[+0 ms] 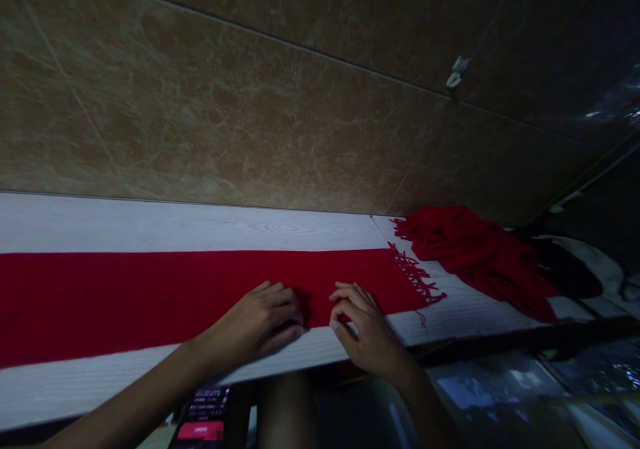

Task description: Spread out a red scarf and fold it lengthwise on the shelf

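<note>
A long red scarf (150,296) lies flat along the white wood-grain tabletop, its fringed end (415,276) to the right. My left hand (270,316) rests at the near edge of this scarf, fingers curled and close together, thumb beside the edge. A short way to the right, my right hand (363,326) has its thumb and forefinger pinched at the same edge, with the other fingers bent over the cloth. Under the fingertips the cloth is partly hidden. The left end of the scarf runs out of view.
A second, crumpled red fringed cloth (465,249) lies at the right, beside a black item (575,269). A tiled wall (250,116) with a small white hook (457,72) stands behind the tabletop (200,226). Below the front edge is a lit phone (203,416).
</note>
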A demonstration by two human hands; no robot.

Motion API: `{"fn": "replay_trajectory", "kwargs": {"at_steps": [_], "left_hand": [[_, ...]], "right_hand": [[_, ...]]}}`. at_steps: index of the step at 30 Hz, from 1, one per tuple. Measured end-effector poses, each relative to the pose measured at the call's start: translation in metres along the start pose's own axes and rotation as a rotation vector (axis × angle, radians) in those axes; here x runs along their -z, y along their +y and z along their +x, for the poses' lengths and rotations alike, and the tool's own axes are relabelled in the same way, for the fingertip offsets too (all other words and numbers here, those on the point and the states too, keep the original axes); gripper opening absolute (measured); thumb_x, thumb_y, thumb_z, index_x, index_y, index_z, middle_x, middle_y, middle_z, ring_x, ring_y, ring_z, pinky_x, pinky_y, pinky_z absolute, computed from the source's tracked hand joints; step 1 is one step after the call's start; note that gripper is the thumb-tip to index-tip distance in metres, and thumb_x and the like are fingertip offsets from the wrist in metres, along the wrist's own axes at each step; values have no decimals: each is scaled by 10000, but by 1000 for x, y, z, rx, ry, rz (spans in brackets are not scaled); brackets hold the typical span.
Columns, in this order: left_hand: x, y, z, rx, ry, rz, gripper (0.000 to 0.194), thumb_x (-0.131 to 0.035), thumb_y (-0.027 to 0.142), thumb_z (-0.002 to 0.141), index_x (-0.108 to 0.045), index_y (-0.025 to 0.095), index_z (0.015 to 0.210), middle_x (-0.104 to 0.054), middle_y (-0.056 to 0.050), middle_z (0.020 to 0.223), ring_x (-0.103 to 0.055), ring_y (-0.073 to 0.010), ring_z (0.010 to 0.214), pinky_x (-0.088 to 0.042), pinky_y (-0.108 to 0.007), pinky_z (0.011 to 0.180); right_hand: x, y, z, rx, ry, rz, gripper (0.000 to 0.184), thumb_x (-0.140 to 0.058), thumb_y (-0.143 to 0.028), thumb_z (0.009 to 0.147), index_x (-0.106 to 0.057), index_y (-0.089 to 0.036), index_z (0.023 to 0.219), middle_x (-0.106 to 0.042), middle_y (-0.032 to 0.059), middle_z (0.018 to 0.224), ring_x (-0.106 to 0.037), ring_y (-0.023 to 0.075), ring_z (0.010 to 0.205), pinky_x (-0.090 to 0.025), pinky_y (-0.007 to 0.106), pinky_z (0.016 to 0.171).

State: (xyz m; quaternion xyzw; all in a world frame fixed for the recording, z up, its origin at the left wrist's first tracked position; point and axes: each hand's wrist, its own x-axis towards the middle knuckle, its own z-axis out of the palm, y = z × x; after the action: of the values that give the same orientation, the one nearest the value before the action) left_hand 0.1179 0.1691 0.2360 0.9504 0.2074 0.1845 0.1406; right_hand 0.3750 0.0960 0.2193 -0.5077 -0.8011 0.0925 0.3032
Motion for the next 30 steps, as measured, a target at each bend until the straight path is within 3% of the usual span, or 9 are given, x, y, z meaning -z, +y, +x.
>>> {"fn": "replay_trajectory", "kwargs": {"at_steps": [2,5,8,10,13,15,17,25,30], "left_hand": [[5,3,-1,8,-12,-30,213,-578,368,1025,-714,224,947,-695,-24,957,-615,-190,903,-402,-342,855],[16,3,1,39,-18,-50,317,-560,412,1025,-687,209,818,-688,-14,870,-613,-183,850,-417,-355,867],[26,-5,10,94,30,-4,335,-492,399,1050,-716,212,885,-716,-40,925,-632,-206,918,-453,-384,922],[27,-16,19,131,51,53,327,-476,428,1052,-739,245,1117,-729,-77,1207,-619,-260,1177,-439,-443,1054],[20,-32,30,235,-36,139,616,-516,628,992,-524,316,1523,-436,-83,1656,-291,-378,1558,-222,-618,1246],[14,-38,34,311,-131,148,846,-484,758,941,-336,304,1639,-266,-98,1726,-128,-414,1604,-97,-696,1255],[10,-40,33,336,-189,123,926,-417,817,928,-257,280,1666,-222,-116,1726,-93,-415,1606,-58,-720,1249],[18,-32,29,326,-305,84,933,-461,855,879,-320,334,1640,-178,-84,1735,-38,-464,1593,20,-809,1191],[23,-37,43,341,-129,89,621,-351,665,1032,-511,331,1531,-431,-62,1661,-200,-369,1599,-61,-735,1244]], "right_hand": [[2,1,-2,2,39,47,124,-596,-215,957,-564,-231,838,-667,73,1191,-555,276,1317,-364,566,1182],[9,3,-1,-39,123,118,239,-543,-273,1012,-545,-231,776,-682,86,1159,-593,247,1278,-475,473,1105],[16,6,13,-69,105,89,189,-529,-301,1029,-654,-229,906,-687,101,1226,-601,230,1274,-489,441,1101],[18,10,29,-59,27,35,233,-530,-342,1033,-702,-238,1152,-645,108,1384,-555,234,1352,-417,477,1185],[14,18,55,-71,-140,-81,572,-601,-501,991,-541,-265,1509,-414,113,1646,-325,289,1548,-236,580,1276],[10,22,66,-113,-278,-162,808,-636,-624,939,-397,-255,1617,-251,121,1720,-159,323,1603,-120,639,1284],[7,25,71,-153,-395,-213,904,-602,-700,930,-325,-225,1648,-174,137,1733,-89,324,1613,-66,643,1284],[9,28,64,-137,-448,-252,835,-497,-722,976,-385,-207,1623,-215,142,1719,-121,310,1609,-79,629,1290],[-1,33,80,-66,-229,-234,537,-266,-379,1095,-515,-213,1541,-455,112,1622,-324,238,1555,-154,587,1300]]}}
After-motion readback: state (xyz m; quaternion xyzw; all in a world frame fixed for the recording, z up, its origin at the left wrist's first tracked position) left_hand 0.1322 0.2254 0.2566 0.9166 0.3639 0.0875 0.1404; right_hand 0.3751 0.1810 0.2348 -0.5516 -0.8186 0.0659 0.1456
